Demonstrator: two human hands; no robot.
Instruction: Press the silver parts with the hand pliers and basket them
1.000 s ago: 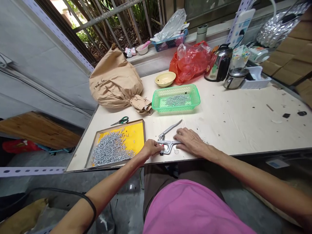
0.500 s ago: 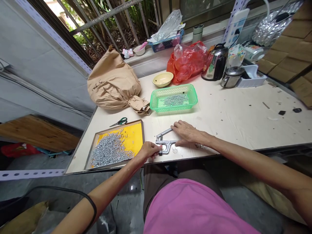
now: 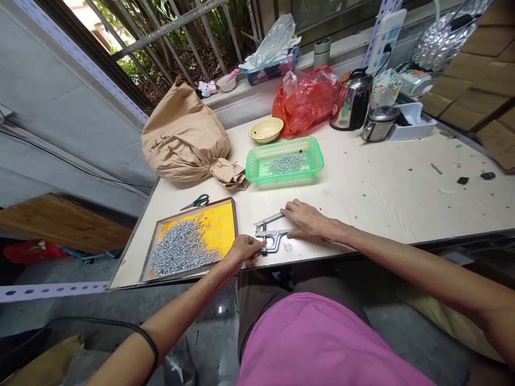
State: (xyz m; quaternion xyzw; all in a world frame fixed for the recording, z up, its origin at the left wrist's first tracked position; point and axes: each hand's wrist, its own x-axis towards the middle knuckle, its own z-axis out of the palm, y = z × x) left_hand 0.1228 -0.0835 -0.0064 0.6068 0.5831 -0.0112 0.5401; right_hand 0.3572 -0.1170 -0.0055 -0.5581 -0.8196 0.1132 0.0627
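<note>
A grey metal pair of hand-press pliers [image 3: 277, 234], with a spring and a red mark by its jaws, lies near the table's front edge. My right hand [image 3: 308, 219] is closed round its two handles, which stand apart. At the jaw end, my left hand [image 3: 246, 248] pinches with thumb and fingertips; whatever is between them is too small and hidden to make out. Just left of that hand is a shallow tray [image 3: 235, 220] with a yellow bottom. A heap of small silvery metal pieces [image 3: 179, 249] covers much of it.
Behind the pliers stands a green plastic basket [image 3: 257, 175] holding more small metal pieces. Scissors [image 3: 199, 201] lie behind the tray. Farther back are a brown paper sack [image 3: 185, 139], a cream bowl [image 3: 266, 130], a red plastic bag [image 3: 306, 102] and a kettle [image 3: 356, 102].
The view has shifted slightly. Both hands keep their places on the pliers, with no clear change in grip or in the handles' spread.
</note>
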